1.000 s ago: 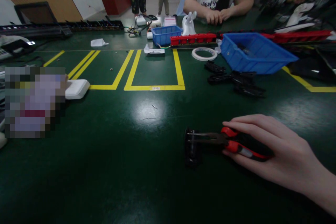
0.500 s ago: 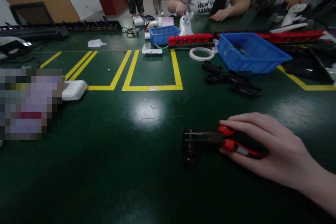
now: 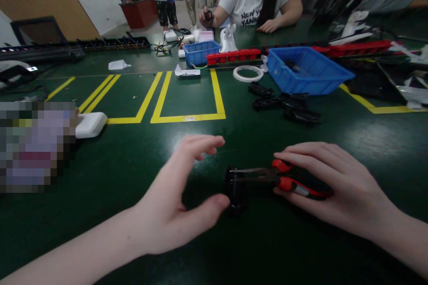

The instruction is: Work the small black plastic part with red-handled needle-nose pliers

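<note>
My right hand is wrapped round the red and black handles of a pair of pliers. Its long jaws point left and stand apart over a small black plastic part on the green table. Whether the jaws grip the part or only lie across it, I cannot tell. Just left of the part is my left hand, empty, with thumb and fingers spread. The thumb tip comes close to the part's left side; I cannot make out whether it touches.
Several black plastic pieces lie before a blue bin. A tape roll, a smaller blue bin and red strips are farther back. A white case sits at left. Across the table sits a person.
My left hand has come into view from the lower left, reaching toward the black part. My right hand still holds the pliers over it. The person opposite has raised one hand with a dark object.
</note>
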Motion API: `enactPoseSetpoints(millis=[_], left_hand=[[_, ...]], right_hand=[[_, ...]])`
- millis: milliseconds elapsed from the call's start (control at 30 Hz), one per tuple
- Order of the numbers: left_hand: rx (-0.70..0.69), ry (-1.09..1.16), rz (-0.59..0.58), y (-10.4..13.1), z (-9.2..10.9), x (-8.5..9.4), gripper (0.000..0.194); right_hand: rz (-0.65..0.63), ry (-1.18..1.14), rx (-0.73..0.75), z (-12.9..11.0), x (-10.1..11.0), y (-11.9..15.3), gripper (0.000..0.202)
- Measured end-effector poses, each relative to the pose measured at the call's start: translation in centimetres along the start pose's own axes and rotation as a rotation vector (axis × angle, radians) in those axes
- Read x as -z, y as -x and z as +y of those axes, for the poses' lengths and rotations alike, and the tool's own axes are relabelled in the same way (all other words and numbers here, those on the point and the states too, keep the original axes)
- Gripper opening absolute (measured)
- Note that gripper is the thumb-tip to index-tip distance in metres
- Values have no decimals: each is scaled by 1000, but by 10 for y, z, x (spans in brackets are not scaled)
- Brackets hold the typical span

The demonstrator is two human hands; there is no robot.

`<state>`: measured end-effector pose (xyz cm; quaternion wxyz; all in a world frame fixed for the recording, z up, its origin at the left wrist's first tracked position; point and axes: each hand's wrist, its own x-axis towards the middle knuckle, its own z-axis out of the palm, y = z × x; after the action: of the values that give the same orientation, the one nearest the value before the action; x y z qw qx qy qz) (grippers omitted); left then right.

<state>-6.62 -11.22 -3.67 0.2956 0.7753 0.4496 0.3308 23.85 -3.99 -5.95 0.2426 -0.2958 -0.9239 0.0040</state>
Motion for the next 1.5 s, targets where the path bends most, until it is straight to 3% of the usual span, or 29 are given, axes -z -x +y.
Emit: enactPoseSetpoints(millis=[200,367,767,1500], left_hand=[[39,-98,-209,-3,-14,-12,98],[-33,-147,-314,-8,-13,-13,91],[-11,-76,-286,-12,-12,-10,64],[-41,-136,-297,-10,-10,-10,63]], right_hand=[[4,-7,15,-3,-1,-2,42],[1,-2,27,-5,-1,-3,42],[17,-36,38,-9,1,-3,42],[-42,32,135,-18,4,-3,30]])
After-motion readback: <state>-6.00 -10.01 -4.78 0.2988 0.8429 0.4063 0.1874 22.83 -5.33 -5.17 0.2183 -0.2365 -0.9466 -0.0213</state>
